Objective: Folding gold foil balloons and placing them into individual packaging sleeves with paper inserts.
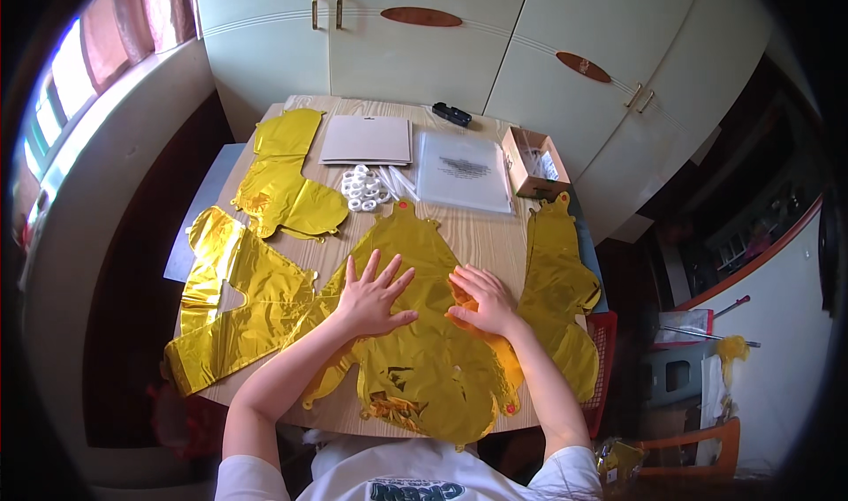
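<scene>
A flat gold foil balloon (415, 342) lies in front of me on the wooden table, its lower part creased and hanging near the front edge. My left hand (375, 302) rests flat on its upper middle, fingers spread wide. At the balloon's right edge, my right hand (486, 302) lies with fingers stretched out and thumb apart. A fold of foil shows orange between that thumb and the fingers. Other flat gold foil balloons surround it: one at left (256, 298), one at far left (287, 174) and one at right (552, 289).
Behind the balloons sit several white tape rolls (360, 188), white sticks (399, 183), grey card sheets (367, 139) and clear plastic bags (464, 170). A wooden box (534, 165) and a black object (451, 113) stand farther back. Pale cabinets (424, 51) border the table; a red basket (603, 364) is at right.
</scene>
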{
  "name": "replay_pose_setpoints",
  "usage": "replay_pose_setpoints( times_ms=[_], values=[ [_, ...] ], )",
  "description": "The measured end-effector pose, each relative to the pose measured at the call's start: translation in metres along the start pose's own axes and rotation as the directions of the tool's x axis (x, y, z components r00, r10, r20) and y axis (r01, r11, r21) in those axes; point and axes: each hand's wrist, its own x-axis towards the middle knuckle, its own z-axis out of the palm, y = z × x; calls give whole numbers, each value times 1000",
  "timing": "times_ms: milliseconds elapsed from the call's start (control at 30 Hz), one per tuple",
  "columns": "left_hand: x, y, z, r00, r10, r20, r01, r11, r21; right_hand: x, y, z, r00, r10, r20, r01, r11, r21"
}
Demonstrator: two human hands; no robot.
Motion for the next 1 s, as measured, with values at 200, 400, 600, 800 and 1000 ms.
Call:
replay_pose_setpoints(
  times_ms=[200, 400, 600, 800, 1000],
  values=[
    [0, -5, 9, 997, -27, -70, 22, 997, -80, 0, -4, 2, 1000, 5, 27, -3, 997, -72],
    [-12, 6, -1, 999, -37, 33, 38, 999, -32, -9, -10, 2, 999, 0, 38, 3, 997, -81],
    [-13, 6, -1, 997, -31, 70, 33, 999, -28, -13, -14, 3, 999, -24, 31, 27, 992, -120],
    [-8, 3, -3, 994, -49, 95, 53, 998, -38, -14, -13, 4, 999, -25, 30, 28, 992, -124],
    [-7, -1, -7, 993, -53, 102, 55, 998, -21, -13, -17, 1, 999, -15, 50, 21, 992, -123]
  ],
)
